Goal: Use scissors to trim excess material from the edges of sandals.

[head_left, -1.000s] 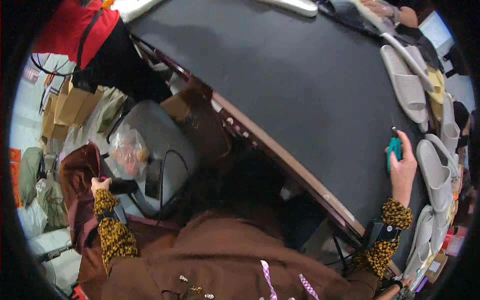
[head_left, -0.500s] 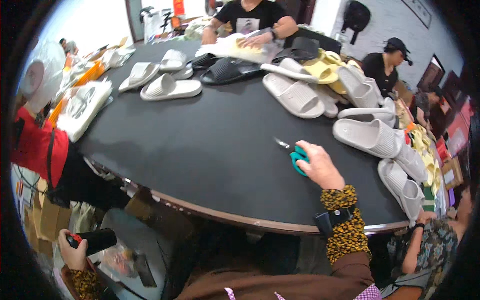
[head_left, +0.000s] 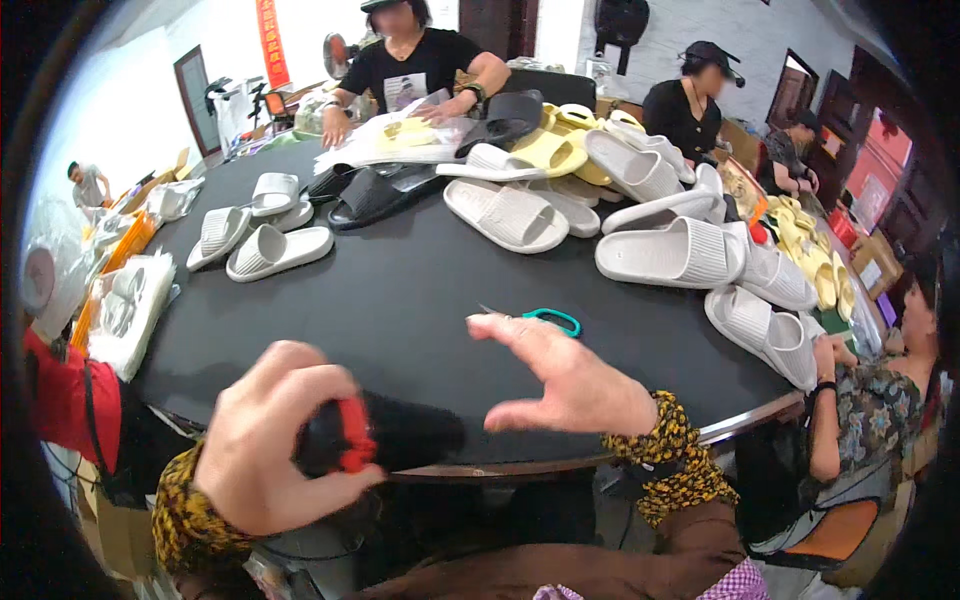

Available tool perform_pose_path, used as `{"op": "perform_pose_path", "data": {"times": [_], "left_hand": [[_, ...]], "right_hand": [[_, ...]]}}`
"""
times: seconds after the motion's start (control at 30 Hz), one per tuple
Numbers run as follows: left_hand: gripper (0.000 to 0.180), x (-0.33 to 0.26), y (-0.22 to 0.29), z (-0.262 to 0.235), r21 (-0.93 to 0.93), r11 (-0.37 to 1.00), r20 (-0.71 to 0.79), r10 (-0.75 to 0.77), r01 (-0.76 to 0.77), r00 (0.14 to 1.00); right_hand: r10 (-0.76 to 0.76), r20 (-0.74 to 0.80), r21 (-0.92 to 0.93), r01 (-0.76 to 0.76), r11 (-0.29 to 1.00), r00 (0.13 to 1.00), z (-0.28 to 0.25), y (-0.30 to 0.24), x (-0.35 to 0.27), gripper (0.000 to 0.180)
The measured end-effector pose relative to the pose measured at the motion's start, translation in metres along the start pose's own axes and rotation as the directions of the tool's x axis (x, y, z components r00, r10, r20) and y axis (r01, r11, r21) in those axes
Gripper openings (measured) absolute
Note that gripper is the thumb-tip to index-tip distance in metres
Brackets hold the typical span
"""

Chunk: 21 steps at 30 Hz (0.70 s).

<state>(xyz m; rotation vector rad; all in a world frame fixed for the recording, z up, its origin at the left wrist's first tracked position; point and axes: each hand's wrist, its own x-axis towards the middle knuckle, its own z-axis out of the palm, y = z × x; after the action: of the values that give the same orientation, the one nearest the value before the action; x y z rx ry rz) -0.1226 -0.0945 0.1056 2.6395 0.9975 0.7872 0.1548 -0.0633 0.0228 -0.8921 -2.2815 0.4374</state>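
My left hand (head_left: 270, 440) is curled round the red-trimmed end of a black cylinder (head_left: 410, 432), likely a bottle, held tilted sideways over the table's near edge. Motion blurs it, so its exact kind is unclear. To the right, my right hand (head_left: 585, 378) is raised with fingers stretched and thumb apart, holding nothing. Just beyond its fingers lie scissors with green handles (head_left: 572, 324), their blades partly hidden. Several light grey ribbed slippers (head_left: 655, 252) are piled on the right, and more grey slippers (head_left: 280, 252) lie at the far left.
Black slippers (head_left: 385, 197) and yellow slippers (head_left: 553, 153) lie along the far side of the black table (head_left: 400, 320). A person in black (head_left: 430, 70) touches plastic bags (head_left: 395, 140) there. Another person (head_left: 870, 425) sits close on the right. Bagged slippers (head_left: 125, 310) stand left.
My left hand has brought the black cylinder up from the lower left to the table's edge. My right hand has let go of the scissors and opened. The view has shifted right.
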Motion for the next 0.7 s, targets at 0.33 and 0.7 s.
{"op": "perform_pose_path", "data": {"times": [0.33,0.7], "left_hand": [[0.092,0.089,0.007,0.053,-0.298,0.922,0.085,0.282,-0.245,0.956],[0.082,0.047,-0.002,0.17,-0.914,0.313,0.272,-0.004,0.259,0.962]], "right_hand": [[0.214,-0.033,0.668,-0.138,0.731,0.976,-0.001,-0.02,-0.02,0.089],[0.32,-0.326,0.723,0.016,0.691,0.89,-0.016,-0.012,-0.019,0.092]]}}
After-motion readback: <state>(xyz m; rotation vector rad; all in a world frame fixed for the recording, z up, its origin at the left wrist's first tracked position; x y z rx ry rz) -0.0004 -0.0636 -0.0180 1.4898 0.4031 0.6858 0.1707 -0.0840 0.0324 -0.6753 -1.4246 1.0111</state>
